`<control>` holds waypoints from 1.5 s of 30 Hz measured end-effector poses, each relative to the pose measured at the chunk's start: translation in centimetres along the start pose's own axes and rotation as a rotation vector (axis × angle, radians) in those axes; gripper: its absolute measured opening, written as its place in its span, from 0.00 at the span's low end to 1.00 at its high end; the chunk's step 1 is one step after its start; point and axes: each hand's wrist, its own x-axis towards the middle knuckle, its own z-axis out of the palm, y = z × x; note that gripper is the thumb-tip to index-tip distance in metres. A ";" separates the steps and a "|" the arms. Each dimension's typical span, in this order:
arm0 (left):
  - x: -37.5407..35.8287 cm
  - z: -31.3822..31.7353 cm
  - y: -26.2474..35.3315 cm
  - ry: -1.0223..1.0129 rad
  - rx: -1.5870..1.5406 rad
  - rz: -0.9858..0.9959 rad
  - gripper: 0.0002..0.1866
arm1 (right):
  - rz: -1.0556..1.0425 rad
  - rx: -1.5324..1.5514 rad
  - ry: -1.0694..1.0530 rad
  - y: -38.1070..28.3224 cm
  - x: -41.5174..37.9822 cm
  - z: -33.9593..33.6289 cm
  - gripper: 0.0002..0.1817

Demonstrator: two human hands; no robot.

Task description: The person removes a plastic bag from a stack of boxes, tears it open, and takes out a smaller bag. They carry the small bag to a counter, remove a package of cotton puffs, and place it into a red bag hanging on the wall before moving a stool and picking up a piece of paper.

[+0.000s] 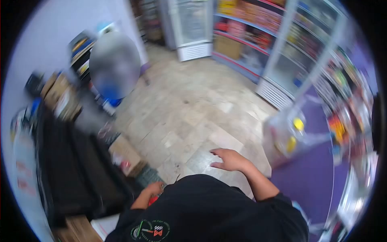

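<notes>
My right hand hangs over the tiled floor with thumb and fingers apart, holding nothing. Low at my left side, my left hand is partly hidden by my black shirt, and its fingers are too blurred to read. Just below that hand shows a small red thing; whether I hold it cannot be told. Nearest to the left hand are a dark green mat or crate and an open cardboard box with something red in it.
A plastic bag with yellow-capped items stands on the purple counter at right. A black bench lines the left. Glass-door fridges and stocked shelves stand at the back. A blurred-out person is at left.
</notes>
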 end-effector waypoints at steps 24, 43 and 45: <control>18.4 -12.7 -4.2 -0.558 0.471 0.203 0.28 | 1.026 0.238 0.684 -14.8 -20.2 20.8 0.33; 8.7 -3.0 18.3 -0.580 0.609 0.590 0.28 | 1.295 0.149 1.468 -22.1 -42.3 22.9 0.28; 8.5 -2.6 18.1 -0.529 0.679 0.608 0.28 | 1.257 0.074 1.578 -21.5 -45.9 22.7 0.27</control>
